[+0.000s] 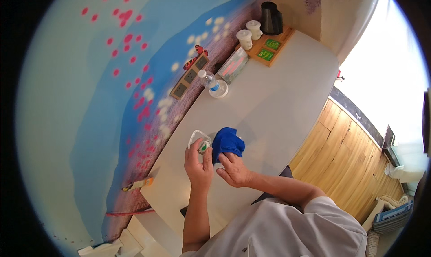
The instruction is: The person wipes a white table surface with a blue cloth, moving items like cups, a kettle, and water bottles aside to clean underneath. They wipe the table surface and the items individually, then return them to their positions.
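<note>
My left hand grips a small clear plastic container, with a round white-and-green piece showing between its thumb and fingers. Just to the right, my right hand has its fingers on a crumpled blue cloth, partly under its lower edge. Whether those fingers pinch the cloth or only press on it cannot be told. Both hands are over the light grey table. The container and the cloth are close beside each other.
Near the wall stand a clear plastic bottle, a round white-based item and a tissue box. Farther back, a wooden tray holds two lidded white cups, a black kettle and green packets. Sockets line the wall.
</note>
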The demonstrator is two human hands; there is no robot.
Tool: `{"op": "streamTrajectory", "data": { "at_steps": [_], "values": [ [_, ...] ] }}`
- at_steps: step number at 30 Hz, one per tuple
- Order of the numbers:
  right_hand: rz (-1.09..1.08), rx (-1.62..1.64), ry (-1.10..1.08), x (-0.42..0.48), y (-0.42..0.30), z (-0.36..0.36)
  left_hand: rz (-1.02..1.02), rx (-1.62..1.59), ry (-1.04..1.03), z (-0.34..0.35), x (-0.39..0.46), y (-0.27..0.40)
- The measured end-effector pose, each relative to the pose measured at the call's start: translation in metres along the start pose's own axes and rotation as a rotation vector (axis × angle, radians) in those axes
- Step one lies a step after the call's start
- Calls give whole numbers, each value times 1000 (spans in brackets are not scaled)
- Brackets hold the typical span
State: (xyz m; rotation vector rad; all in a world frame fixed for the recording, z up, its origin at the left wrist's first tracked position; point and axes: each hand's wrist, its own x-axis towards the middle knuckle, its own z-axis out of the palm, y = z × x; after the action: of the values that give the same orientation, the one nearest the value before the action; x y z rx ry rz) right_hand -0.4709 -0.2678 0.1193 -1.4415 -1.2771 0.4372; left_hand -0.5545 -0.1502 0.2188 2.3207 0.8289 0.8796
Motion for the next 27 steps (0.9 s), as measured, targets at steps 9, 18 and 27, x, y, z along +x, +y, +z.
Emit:
{"op": "streamTrajectory", "data": {
  "at_steps": [9,18,27],
  "values": [
    [225,579,-418,122,54,-38,23,7,-52,-8,0,-9],
    [615,1005,-315,68,183,21,10,-17,-48,1,0,-21],
    [304,489,398,-13,76,41,28,71,61,6,-9,-15]
  ]
}}
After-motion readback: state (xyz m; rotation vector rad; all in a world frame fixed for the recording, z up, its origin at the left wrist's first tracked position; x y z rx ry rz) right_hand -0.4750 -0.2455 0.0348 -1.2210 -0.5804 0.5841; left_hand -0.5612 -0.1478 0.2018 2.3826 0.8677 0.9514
